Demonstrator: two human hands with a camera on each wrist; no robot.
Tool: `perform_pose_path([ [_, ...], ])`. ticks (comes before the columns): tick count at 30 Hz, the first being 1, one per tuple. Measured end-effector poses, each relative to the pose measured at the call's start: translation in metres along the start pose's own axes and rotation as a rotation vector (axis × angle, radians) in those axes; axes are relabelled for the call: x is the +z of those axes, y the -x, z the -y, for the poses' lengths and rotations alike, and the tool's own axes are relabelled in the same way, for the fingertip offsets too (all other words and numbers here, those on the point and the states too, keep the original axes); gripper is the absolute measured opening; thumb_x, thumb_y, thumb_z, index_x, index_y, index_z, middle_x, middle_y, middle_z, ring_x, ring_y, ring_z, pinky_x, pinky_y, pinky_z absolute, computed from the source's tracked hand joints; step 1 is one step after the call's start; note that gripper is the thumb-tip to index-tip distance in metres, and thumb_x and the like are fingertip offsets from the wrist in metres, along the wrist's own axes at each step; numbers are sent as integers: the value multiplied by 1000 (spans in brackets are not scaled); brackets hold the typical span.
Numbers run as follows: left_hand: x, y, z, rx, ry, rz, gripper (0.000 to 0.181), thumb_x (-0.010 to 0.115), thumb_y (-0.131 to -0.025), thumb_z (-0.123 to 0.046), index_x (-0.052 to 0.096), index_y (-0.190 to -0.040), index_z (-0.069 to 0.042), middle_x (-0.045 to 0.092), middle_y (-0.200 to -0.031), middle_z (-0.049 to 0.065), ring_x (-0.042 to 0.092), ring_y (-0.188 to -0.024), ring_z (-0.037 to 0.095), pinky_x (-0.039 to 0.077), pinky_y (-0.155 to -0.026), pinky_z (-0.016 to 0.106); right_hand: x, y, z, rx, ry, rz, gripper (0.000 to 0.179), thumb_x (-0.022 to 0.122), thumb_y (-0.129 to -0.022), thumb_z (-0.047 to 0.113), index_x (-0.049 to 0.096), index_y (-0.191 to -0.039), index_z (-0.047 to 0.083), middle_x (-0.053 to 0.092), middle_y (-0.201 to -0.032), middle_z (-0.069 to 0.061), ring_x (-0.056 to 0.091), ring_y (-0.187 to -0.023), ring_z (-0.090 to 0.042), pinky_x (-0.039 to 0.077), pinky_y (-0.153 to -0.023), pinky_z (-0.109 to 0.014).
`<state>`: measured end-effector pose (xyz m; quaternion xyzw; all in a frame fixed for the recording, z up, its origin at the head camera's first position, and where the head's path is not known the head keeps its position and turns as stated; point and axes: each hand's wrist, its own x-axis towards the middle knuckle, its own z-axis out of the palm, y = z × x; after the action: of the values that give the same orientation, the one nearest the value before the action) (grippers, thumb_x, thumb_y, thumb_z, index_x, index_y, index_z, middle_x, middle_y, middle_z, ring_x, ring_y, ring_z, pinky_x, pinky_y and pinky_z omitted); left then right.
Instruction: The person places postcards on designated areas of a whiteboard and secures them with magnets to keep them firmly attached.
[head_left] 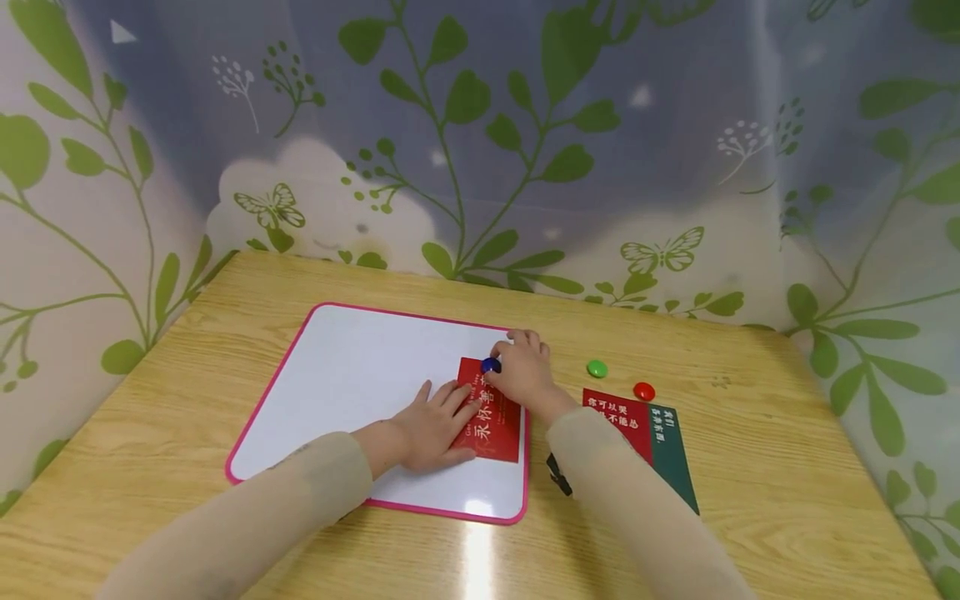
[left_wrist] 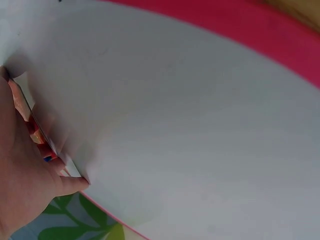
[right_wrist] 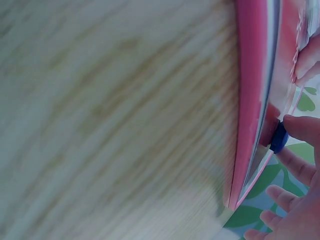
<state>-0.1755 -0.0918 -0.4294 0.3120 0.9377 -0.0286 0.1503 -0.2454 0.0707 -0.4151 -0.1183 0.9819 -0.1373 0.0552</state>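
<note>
A red card with white characters lies on the right part of a pink-edged whiteboard. My left hand rests on the card's left side with its fingers spread out straight. Between thumb and forefinger, my right hand pinches a round blue magnet at the card's top edge. The right wrist view shows the blue magnet against the card, the other fingers held apart from it. In the left wrist view, the left hand lies at the far left over the board's white surface.
Right of the board, a green magnet and a red magnet lie on the wooden table. Nearer, another red card and a dark green card lie partly under the right forearm. A leaf-patterned cloth hangs behind.
</note>
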Motion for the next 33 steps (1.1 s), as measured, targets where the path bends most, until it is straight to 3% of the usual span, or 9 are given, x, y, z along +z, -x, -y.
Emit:
perform_pose_path([
  [9,-1,0,-4,-7,-18,-4,74,42,-91,-59,24,-149,-16,21,-155,8,18,-143,31,19,-114,56,2,4,-7,-2,35,38,60,62,-87,43,49,-134,8,35,-147,-17,22,-139,-37,19,-111,-58],
  [19,0,1,-1,-12,43,-9,74,43,-91,-58,24,-149,-16,21,-156,9,18,-143,31,17,-114,57,-5,14,-19,-16,-1,58,62,58,-89,45,45,-136,7,33,-148,-18,19,-140,-39,17,-112,-60],
  [25,1,3,2,-20,125,-30,75,48,-89,-56,25,-149,-17,22,-155,9,19,-143,30,17,-114,57,-16,22,-39,-4,-9,54,64,56,-90,45,43,-138,5,32,-147,-21,18,-139,-41,16,-111,-61],
  [33,0,3,1,-3,155,-46,76,48,-89,-56,24,-149,-16,22,-154,10,19,-143,30,16,-114,57,-24,38,-75,6,6,28,63,55,-91,44,44,-136,2,31,-146,-24,18,-138,-45,16,-109,-64],
])
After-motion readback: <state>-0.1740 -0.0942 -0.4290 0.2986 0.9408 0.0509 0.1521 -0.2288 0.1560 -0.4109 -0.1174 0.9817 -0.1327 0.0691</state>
